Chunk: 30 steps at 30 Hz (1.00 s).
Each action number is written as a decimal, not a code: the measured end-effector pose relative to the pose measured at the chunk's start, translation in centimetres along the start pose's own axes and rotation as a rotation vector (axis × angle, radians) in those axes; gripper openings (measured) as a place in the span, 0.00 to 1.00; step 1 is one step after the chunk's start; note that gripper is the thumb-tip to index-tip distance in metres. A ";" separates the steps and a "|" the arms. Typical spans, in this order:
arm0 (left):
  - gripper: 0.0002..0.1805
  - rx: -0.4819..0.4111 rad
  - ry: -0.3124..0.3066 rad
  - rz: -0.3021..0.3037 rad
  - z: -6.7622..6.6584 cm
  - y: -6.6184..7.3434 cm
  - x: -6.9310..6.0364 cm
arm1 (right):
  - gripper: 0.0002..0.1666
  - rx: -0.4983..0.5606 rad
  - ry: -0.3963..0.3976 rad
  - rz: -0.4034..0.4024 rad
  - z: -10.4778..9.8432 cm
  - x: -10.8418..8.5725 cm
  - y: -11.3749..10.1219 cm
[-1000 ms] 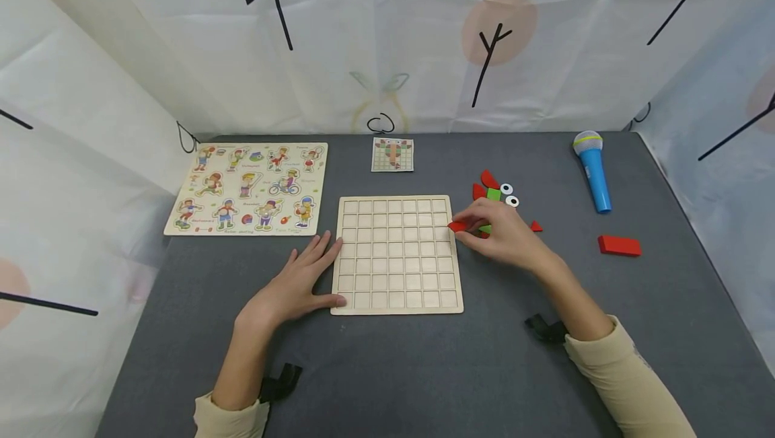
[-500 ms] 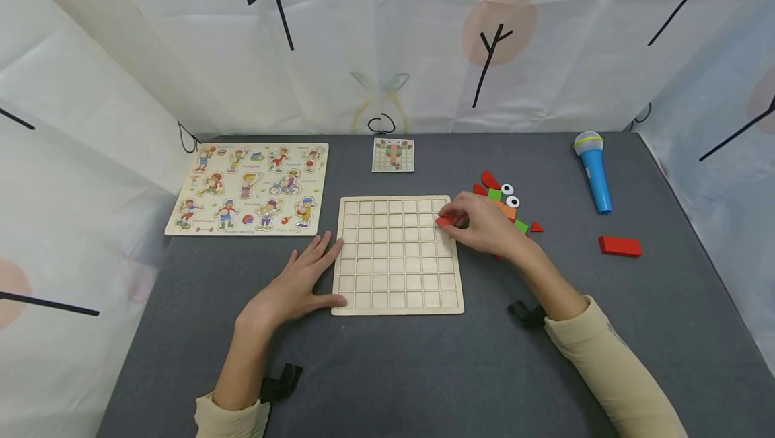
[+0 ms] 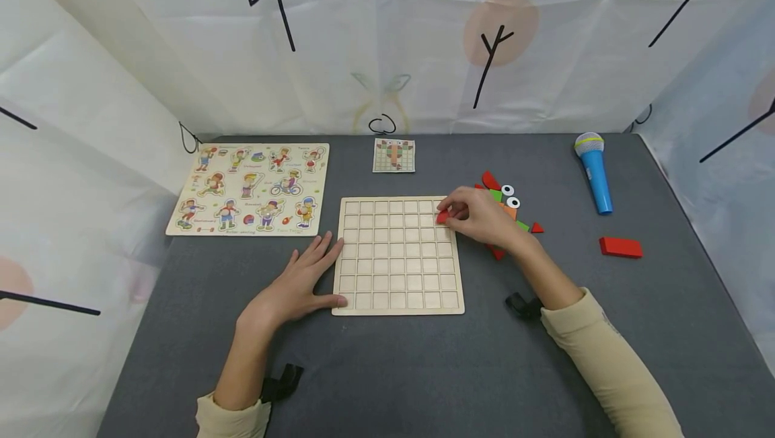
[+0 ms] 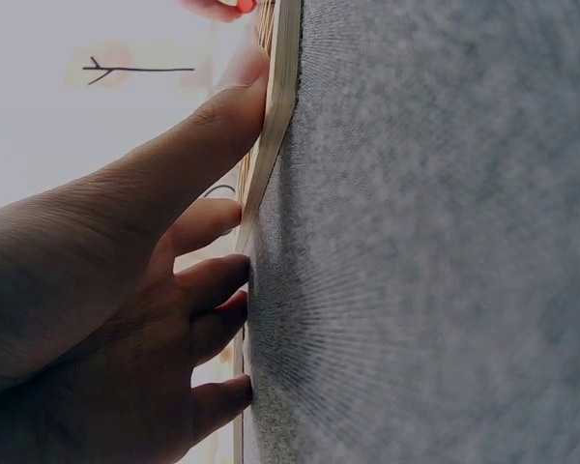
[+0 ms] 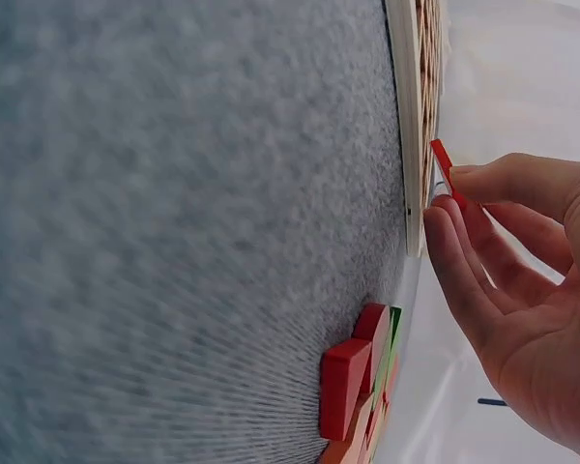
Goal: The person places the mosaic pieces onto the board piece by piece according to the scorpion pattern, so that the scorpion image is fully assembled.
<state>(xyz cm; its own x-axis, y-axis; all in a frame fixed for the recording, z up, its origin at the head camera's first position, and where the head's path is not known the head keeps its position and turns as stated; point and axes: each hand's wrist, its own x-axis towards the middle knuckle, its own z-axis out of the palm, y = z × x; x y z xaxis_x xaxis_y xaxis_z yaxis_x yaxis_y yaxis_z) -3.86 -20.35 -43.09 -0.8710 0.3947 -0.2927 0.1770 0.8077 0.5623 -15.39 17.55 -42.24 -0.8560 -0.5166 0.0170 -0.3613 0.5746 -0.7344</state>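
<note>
Grid board flat on the worktop, its squares bare as far as seen. Left hand at its left side, fingers straight and apart, thumb on the near-left corner, apparently steadying it. Right hand at the far-right part, fingers clamped on one small red piece, held tilted over the board; whether it touches the wood, cannot tell.

Step in hand, by my reading: placing the piece in the far-right squares. Next move calls for turning it flat, squaring it to the grid lines, then letting go.

Count: one grid board, one picture board, one pattern card beyond the grid board, one toy microphone, one red block. Loose pieces beside the right hand: two white rings, two green pieces showing, one small red triangle apart from the rest. Other red pieces and the orange partly covered by the hand; no firm total.
</note>
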 end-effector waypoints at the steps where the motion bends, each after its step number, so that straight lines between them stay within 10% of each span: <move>1: 0.60 0.001 0.000 -0.001 0.0 0.0 0.0 | 0.14 0.007 -0.002 0.008 0.0 0.1 0.1; 30: 0.61 -0.004 -0.009 -0.017 0.0 0.0 0.2 | 0.18 -0.096 -0.143 -0.005 -0.5 2.2 -0.6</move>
<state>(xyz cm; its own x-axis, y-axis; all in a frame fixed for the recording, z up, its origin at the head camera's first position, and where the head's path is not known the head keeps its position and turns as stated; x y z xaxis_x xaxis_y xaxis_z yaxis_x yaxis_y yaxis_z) -4.03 -20.29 -43.14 -0.8694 0.3851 -0.3094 0.1605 0.8125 0.5604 -17.23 16.40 -41.38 -0.7954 -0.6007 -0.0808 -0.4049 0.6259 -0.6666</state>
